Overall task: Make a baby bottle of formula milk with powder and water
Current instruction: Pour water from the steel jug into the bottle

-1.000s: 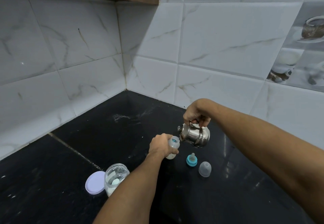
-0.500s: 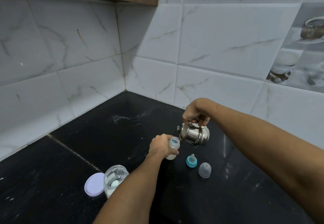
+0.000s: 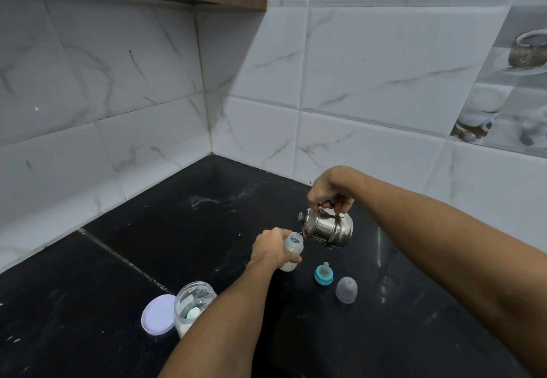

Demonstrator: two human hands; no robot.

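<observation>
The baby bottle is uncapped, with whitish contents low inside. Its base is at the black table, though whether it rests there cannot be told. The left hand wraps it from the left, its grip closed round the body. Just right of the bottle and above it, a small steel kettle tilts toward it, spout at the bottle's rim. The right hand has its grip curled round the top handle. Near the bottle's right, toward the viewer, stands the teat with its blue ring, and beyond that a clear cap. Well to the bottle's left and nearer the viewer is the open powder jar, with a lilac lid flat beside it.
</observation>
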